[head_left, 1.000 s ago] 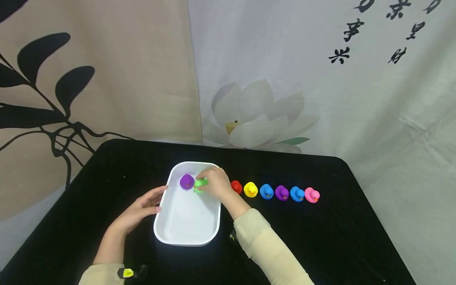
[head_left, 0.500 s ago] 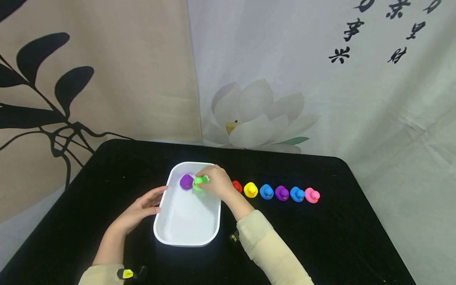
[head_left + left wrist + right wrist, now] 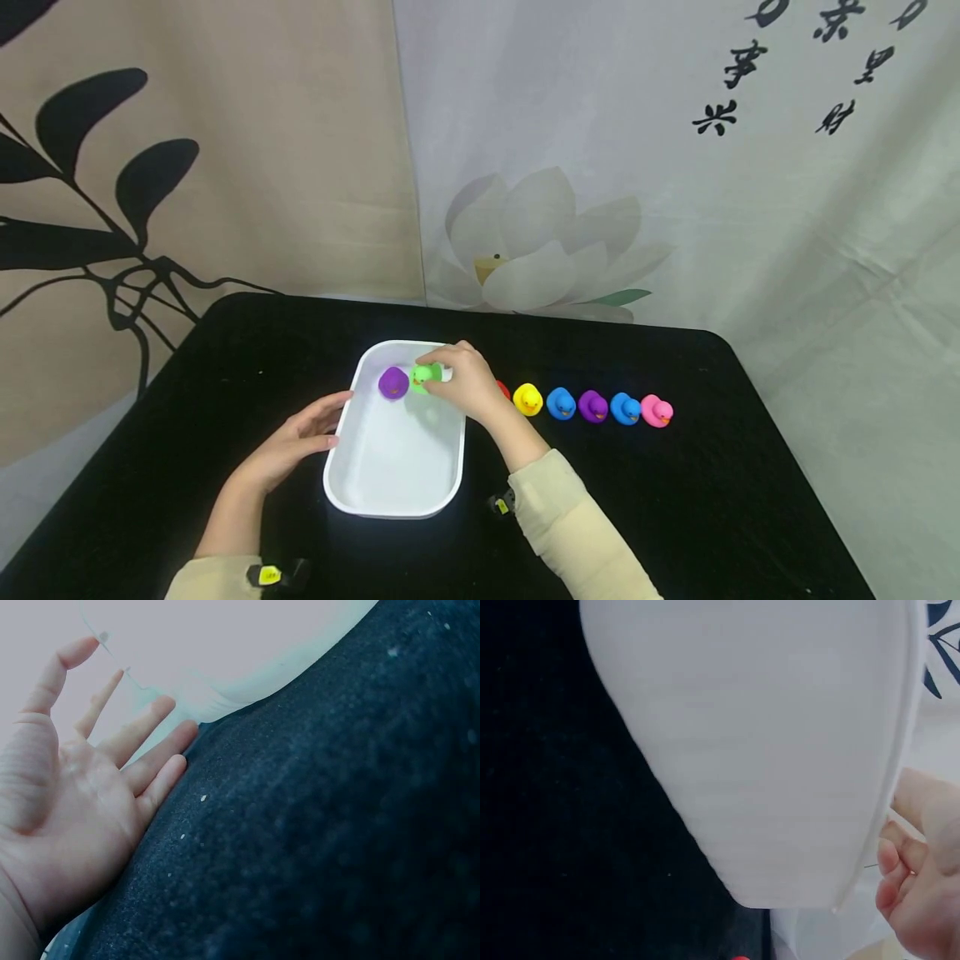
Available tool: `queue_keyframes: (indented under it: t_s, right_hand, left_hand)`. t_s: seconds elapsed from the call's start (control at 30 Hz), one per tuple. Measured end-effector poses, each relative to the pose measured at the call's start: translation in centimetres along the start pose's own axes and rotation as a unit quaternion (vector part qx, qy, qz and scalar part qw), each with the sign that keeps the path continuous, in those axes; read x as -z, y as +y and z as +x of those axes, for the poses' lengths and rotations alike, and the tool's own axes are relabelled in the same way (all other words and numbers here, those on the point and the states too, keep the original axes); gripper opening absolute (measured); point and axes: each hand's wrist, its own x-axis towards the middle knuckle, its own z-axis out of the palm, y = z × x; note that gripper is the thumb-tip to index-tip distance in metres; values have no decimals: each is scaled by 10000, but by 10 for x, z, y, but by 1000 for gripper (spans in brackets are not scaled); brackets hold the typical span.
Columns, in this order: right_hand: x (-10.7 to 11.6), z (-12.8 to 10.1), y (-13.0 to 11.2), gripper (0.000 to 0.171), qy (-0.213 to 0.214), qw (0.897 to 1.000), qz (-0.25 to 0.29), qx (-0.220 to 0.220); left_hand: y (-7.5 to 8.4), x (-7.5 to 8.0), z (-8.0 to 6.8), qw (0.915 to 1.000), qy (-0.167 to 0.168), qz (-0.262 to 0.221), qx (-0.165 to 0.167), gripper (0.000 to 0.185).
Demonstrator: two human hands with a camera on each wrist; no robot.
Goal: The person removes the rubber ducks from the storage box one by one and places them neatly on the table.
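A white tray (image 3: 393, 467) lies on the black table. Inside, at its far end, a purple rubber duck (image 3: 393, 383) sits beside a green rubber duck (image 3: 422, 377). My right hand (image 3: 468, 383) reaches over the tray's right rim and holds the green duck between thumb and fingers. In the right wrist view, the tray wall hides that duck, and some fingers of my right hand (image 3: 926, 877) are curled behind the rim. My left hand (image 3: 300, 437) rests its fingertips against the tray's left side, fingers extended, as the left wrist view of my left hand (image 3: 90, 780) also shows.
Right of the tray runs a row of rubber ducks: a red duck (image 3: 504, 389) partly behind my right wrist, a yellow duck (image 3: 528, 400), a blue duck (image 3: 561, 403), a purple duck (image 3: 593, 407), another blue duck (image 3: 626, 408) and a pink duck (image 3: 657, 411). A printed curtain hangs behind.
My right hand has shifted slightly right and away from me, and the green duck has turned and moved a little with it. My left hand and the tray have stayed still.
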Motion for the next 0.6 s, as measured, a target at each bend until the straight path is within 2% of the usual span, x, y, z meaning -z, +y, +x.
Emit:
queue_keyframes:
  t_s: [0.27, 0.6]
  right_hand:
    - [10, -8, -2, 30, 99, 9991, 412, 99]
    - [24, -20, -4, 32, 368, 9971, 591, 291]
  left_hand:
    - [-1, 0, 1, 10000, -1, 29, -45, 57]
    - [-2, 0, 0, 10000, -13, 10, -68, 57]
